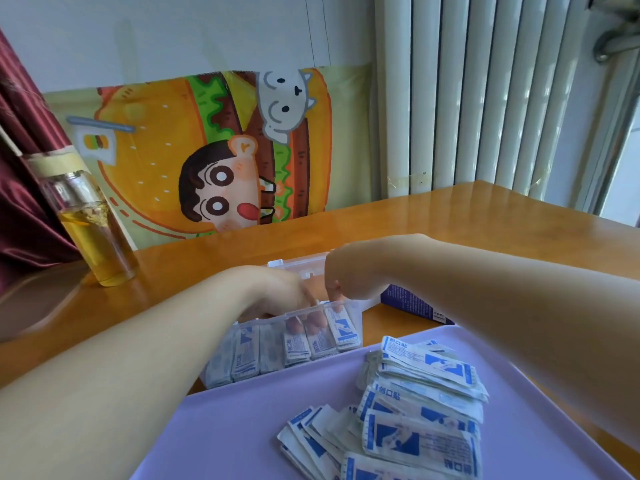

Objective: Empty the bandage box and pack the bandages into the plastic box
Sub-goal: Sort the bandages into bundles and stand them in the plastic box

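Both hands reach into the clear plastic box (242, 355) at the middle of the table. The left hand (277, 292) is curled with its fingers (313, 320) dipping inside, pressing on the upright bandages there; whether it grips one cannot be told. The right hand (346, 275) hangs over the box's right end, its fingers bent down and pinched narrowly at the top of a bandage (341, 327) standing against the front wall. A row of packed bandages (270, 351) stands on edge along that wall. A loose heap of wrapped bandages (415, 403) lies on the lilac tray (225, 427) in front of the box. The purple bandage box (412, 303) lies behind the right forearm, just beside the plastic box. The wooden table (173, 292) also carries a glass bottle (90, 220) of yellow liquid at the left. Behind it are a cartoon burger poster (214, 150), a white radiator (485, 91) and a dark red curtain (20, 168).
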Motion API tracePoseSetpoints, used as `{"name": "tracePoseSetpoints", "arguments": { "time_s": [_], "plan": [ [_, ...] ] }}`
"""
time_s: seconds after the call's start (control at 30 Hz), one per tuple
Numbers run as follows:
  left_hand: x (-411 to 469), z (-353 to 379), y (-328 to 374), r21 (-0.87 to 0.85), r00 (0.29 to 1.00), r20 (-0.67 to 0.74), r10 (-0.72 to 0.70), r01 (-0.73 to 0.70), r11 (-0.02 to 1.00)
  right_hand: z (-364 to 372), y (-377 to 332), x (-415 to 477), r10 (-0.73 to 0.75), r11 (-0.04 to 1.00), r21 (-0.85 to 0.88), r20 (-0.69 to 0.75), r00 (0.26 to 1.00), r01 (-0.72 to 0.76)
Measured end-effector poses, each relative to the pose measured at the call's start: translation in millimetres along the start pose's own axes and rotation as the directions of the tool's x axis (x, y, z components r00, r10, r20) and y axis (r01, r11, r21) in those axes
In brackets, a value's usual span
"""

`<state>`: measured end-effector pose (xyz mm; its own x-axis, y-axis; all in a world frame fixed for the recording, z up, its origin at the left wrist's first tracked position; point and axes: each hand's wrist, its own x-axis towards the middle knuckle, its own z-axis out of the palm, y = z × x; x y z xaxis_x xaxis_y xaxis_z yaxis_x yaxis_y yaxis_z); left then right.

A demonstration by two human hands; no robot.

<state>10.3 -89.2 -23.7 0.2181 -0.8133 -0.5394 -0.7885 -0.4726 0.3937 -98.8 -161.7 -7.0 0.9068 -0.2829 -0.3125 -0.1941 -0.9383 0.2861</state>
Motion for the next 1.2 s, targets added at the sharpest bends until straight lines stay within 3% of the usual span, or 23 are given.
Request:
{"name": "tracePoseSetpoints", "arguments": {
  "time_s": [0.13,0.4,0.47,0.57,0.67,0.73,0.8,0.87,0.93,1.07,1.2],
  "plan": [
    [3.0,0.2,-1.1,-0.005,1.000,-0.017,0.018,-0.019,1.000,0.5,0.7,6.1,-0.004,0.998,-0.064,0.068,0.998,0.008],
    [9.6,2.0,-1.4,0.022,0.999,0.024,0.031,-0.032,0.999,1.9,-0.3,11.4,-0.015,0.999,-0.031,0.106,0.994,0.018],
    [9.0,1.0,-3.1,-0.021,1.000,0.001,-0.003,0.003,1.000,3.1,-2.4,9.1,0.009,1.000,-0.028,0.059,0.998,-0.008],
    [0.4,-2.6,-7.7,-0.172,0.994,-0.103,-0.044,0.026,0.985,6.7,-6.0,5.1,0.081,0.992,0.103,-0.132,0.988,-0.068],
    [-18.9,-6.3,-10.3,-0.172,0.944,-0.329,0.005,-0.065,0.983,10.8,-6.3,-2.0,0.286,0.908,0.402,-0.400,0.871,-0.113],
    [-34.6,-3.6,-13.9,-0.128,0.843,-0.535,0.043,-0.132,0.983,13.2,-8.5,-11.7,0.417,0.831,0.552,-0.532,0.737,-0.072],
    [-54.6,4.9,-16.5,-0.144,0.727,-0.684,0.062,-0.218,0.965,18.4,-13.3,-29.2,0.497,0.751,0.661,-0.564,0.660,0.000],
    [-73.3,17.1,-18.8,-0.157,0.635,-0.768,0.083,-0.313,0.937,30.2,-18.0,-48.8,0.542,0.683,0.730,-0.532,0.650,0.028],
    [-91.7,36.9,-18.0,-0.176,0.611,-0.784,0.105,-0.383,0.907,50.3,-23.2,-69.7,0.558,0.644,0.764,-0.428,0.711,-0.045],
    [-109.6,82.4,-16.3,-0.249,0.641,-0.758,0.116,-0.450,0.858,90.3,-28.5,-100.0,0.545,0.561,0.782,-0.104,0.832,-0.270],
    [-115.0,112.8,-9.3,-0.332,0.658,-0.749,0.076,-0.473,0.816,105.6,-23.7,-113.3,0.577,0.305,0.927,0.001,0.817,-0.216]
  ]
}}
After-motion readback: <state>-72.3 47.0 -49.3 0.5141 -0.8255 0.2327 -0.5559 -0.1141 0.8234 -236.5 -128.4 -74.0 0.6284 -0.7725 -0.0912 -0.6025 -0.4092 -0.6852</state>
